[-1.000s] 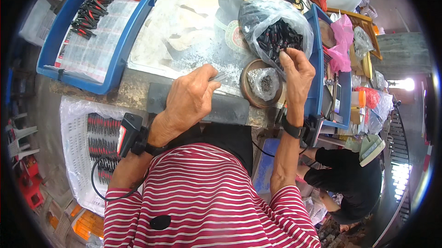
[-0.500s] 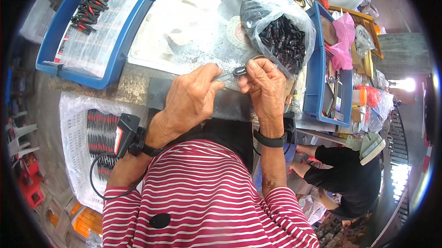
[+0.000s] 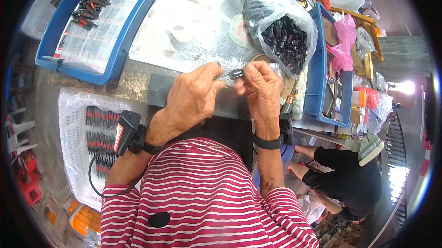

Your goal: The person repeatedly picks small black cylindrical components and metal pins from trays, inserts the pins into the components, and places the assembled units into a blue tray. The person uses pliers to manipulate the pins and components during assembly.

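Observation:
My left hand [image 3: 195, 95] and my right hand [image 3: 260, 84] meet over the near edge of a worn metal worktop [image 3: 184, 27]. Between their fingertips they pinch a small dark part with a thin metal piece [image 3: 232, 74] sticking out toward the left hand. Just beyond the right hand stands an open clear plastic bag [image 3: 281, 34] full of small dark and red parts. A round shallow dish [image 3: 283, 80] shows behind the right hand's knuckles. Both wrists wear black bands; the left one carries a small device [image 3: 125, 130] with a cable.
A blue tray [image 3: 99, 27] at the upper left holds rows of red-and-black pieces on printed sheets. A white mesh basket [image 3: 87, 142] with similar pieces sits low on the left. A blue bin [image 3: 320, 70] with clutter stands on the right. Another person [image 3: 345, 174] crouches at the lower right.
One second ago my right hand was reaching into the plastic bag. It then came back to my left hand, and both now hold the small part closer together at the worktop's edge.

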The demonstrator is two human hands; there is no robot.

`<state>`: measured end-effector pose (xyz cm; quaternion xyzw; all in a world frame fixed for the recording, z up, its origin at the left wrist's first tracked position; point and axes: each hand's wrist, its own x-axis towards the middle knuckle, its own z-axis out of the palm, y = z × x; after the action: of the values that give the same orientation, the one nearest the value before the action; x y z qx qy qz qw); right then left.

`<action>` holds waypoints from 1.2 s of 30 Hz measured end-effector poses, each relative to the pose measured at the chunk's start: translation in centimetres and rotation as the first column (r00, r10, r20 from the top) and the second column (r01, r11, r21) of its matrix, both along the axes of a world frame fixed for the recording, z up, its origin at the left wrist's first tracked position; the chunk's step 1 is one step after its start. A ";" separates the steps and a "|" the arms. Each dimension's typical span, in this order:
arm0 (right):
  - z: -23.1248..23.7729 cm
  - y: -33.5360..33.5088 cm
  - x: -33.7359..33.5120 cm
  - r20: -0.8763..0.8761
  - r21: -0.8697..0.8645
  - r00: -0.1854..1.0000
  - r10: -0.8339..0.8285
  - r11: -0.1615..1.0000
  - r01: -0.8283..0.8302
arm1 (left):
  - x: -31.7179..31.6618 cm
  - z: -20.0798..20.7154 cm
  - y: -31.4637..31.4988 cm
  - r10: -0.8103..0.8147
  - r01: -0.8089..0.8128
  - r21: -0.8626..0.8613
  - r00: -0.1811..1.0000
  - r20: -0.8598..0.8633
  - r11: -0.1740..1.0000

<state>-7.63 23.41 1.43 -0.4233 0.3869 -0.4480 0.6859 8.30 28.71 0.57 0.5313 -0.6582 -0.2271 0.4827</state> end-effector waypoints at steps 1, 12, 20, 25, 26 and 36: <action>0.0 0.2 0.1 0.002 0.008 1.000 0.001 1.000 -0.001 | 0.0 0.0 0.0 -0.001 0.001 0.006 1.000 -0.003 1.000; -1.0 2.4 1.6 -0.003 -0.009 0.996 -0.089 0.996 0.089 | 0.2 -0.6 0.7 -0.039 0.038 0.011 0.998 0.053 0.999; -0.5 2.7 1.2 -0.037 -0.005 0.999 0.026 1.000 -0.027 | 1.0 0.0 1.1 -0.084 0.080 0.103 0.996 0.027 0.991; 0.4 3.2 -0.2 -0.294 -0.099 0.935 0.196 0.967 -0.234 | 1.8 -0.1 1.4 -0.193 0.188 0.058 0.976 0.105 0.980; 0.6 3.3 -0.4 -0.362 -0.124 0.907 0.215 0.953 -0.275 | 1.9 -0.1 1.5 -0.212 0.208 0.049 0.972 0.102 0.977; 0.6 3.2 -1.4 -0.717 -0.447 0.689 0.107 0.688 -0.572 | 2.5 -0.3 2.2 -0.304 0.310 0.004 0.927 0.219 0.951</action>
<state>-9.03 26.64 2.05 -0.8248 0.3265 -0.2338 0.3981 10.79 30.87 0.30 0.4359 -0.7853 -0.2303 0.3745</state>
